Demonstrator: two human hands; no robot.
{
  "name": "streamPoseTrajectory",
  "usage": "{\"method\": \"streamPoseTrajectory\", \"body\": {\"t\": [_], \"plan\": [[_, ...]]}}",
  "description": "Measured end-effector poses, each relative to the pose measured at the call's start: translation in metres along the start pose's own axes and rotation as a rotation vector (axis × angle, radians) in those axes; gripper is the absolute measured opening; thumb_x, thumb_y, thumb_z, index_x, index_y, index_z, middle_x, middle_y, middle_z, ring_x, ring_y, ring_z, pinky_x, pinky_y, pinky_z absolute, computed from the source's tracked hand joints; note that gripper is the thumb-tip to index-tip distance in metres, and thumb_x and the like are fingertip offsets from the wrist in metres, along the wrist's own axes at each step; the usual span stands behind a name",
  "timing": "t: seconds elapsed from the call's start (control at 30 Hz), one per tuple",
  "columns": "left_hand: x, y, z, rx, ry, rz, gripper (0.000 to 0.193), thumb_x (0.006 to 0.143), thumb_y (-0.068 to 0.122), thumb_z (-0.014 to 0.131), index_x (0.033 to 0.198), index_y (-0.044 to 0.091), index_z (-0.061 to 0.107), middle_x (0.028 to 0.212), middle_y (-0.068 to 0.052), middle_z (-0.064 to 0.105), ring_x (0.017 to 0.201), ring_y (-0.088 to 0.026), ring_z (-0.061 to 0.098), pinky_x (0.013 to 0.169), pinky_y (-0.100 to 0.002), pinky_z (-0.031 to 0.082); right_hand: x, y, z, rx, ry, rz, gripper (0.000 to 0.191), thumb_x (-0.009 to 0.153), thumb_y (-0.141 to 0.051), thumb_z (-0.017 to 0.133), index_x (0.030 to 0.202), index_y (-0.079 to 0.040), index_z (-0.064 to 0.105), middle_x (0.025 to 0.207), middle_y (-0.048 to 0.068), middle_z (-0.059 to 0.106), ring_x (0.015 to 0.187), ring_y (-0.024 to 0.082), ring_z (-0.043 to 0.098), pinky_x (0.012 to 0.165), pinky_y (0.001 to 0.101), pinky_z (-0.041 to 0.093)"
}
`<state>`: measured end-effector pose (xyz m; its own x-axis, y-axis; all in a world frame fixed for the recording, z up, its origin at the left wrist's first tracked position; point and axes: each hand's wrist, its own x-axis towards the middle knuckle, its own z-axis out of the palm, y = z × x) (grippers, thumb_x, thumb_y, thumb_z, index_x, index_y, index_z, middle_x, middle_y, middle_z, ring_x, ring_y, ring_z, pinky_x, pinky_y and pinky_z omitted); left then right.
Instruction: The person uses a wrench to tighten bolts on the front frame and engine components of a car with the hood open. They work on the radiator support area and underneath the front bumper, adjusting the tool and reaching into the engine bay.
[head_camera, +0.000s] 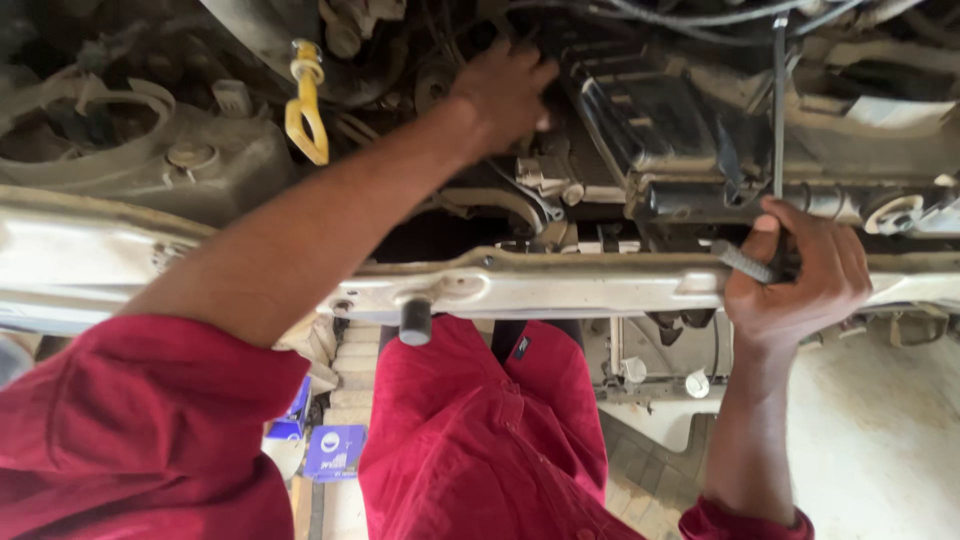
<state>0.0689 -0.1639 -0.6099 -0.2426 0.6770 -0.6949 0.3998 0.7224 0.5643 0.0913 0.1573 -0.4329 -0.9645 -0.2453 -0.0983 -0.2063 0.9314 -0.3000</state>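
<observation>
**Metal rod held at the engine bay**

Metal rod (778, 110) stands upright over the white front crossbar (560, 285), gripped by the right hand (800, 275). The left hand (500, 95) reaches deep among engine parts, its grip hidden. A yellow dipstick (306, 100) stands nearby.

Yellow dipstick handle (306, 100); red sleeves (140, 420); white crossmember (560, 285).

Hoses (700, 15), a black box (640, 110) and the yellow dipstick (307, 100) crowd the engine bay. A dark gap (430, 240) opens behind the front crossbar (560, 285), mid-span.
</observation>
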Motion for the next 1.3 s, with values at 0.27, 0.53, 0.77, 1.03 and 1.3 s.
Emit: {"method": "streamPoseTrajectory", "body": {"t": [0.27,0.53,0.77,1.03,1.3], "plan": [[0.009,0.007,0.001,0.017,0.039,-0.097,0.083,0.071,0.016,0.089,0.146,0.030,0.054,0.157,-0.010,0.034,0.143,-0.032,0.035,0.110,-0.050,0.036,0.001,0.007,0.003,0.016,0.000,-0.099,0.045,0.119,-0.033,0.059,0.099,0.000,0.082,0.078,0.009,0.071,0.067,0.022,0.063,0.063,0.0343,0.042],[0.019,-0.025,0.003,0.162,-0.507,-0.569,0.069,0.084,0.011,0.079,0.149,0.013,0.054,0.147,-0.013,0.053,0.134,-0.032,0.051,0.106,-0.047,0.043,0.007,-0.006,-0.002,0.011,-0.027,-0.045,0.040,0.117,-0.028,0.061,0.100,0.001,0.082,0.075,0.008,0.069,0.068,0.022,0.065,0.063,0.0335,0.044],[0.001,-0.032,-0.007,0.207,-0.667,-0.626,0.059,0.087,0.013,0.077,0.143,0.013,0.058,0.140,-0.012,0.057,0.129,-0.030,0.054,0.103,-0.045,0.044,0.011,-0.011,-0.002,0.027,-0.009,-0.057,0.038,0.115,-0.027,0.062,0.099,0.002,0.081,0.078,0.009,0.072,0.066,0.022,0.065,0.061,0.0321,0.044],[-0.010,-0.046,-0.008,0.220,-0.725,-0.660,0.048,0.090,0.015,0.075,0.136,0.012,0.062,0.133,-0.011,0.061,0.123,-0.028,0.057,0.100,-0.043,0.045,0.009,-0.007,-0.002,0.017,-0.027,-0.064,0.038,0.115,-0.026,0.061,0.098,0.002,0.081,0.077,0.010,0.072,0.065,0.022,0.065,0.062,0.0326,0.046],[-0.022,-0.052,-0.016,0.191,-0.687,-0.644,0.038,0.092,0.018,0.073,0.129,0.011,0.066,0.125,-0.010,0.065,0.117,-0.026,0.061,0.097,-0.041,0.046,0.008,-0.010,-0.004,0.011,-0.034,-0.061,0.038,0.119,-0.027,0.061,0.102,0.001,0.081,0.085,0.010,0.074,0.074,0.023,0.069,0.068,0.0330,0.049]]}}
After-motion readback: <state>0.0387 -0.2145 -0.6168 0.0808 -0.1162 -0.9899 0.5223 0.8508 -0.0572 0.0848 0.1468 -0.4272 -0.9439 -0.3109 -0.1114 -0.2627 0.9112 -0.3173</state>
